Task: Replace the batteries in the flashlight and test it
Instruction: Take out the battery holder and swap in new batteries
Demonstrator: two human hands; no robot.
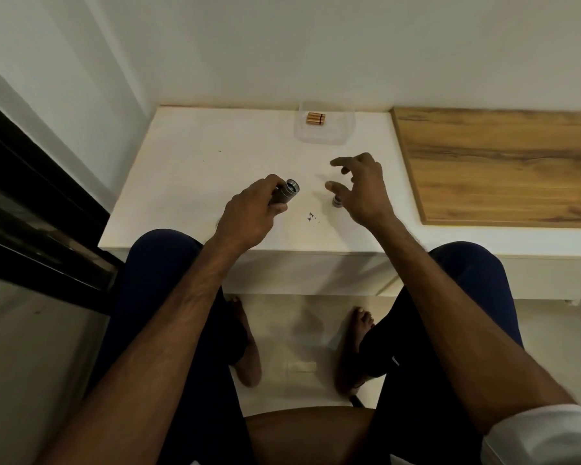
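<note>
Two grips are over the white surface (198, 162). The left grip (249, 216) is wrapped round the dark flashlight body (287, 191), fingers curled about the barrel, its open round end poking out to the right and lifted off the top. The right grip (363, 193) is released, fingers spread and loosely bent, grasping nothing. It hovers just beside the flashlight, right over a small round cap (336, 201) standing on the surface, half hidden under the thumb. Between the two, a few dark specks (311, 216) lie on the white. Further back, copper-coloured batteries (316, 118) lie side by side in a clear plastic tray (346, 129) near the wall. Off to the right lies a wooden board (500, 162).
</note>
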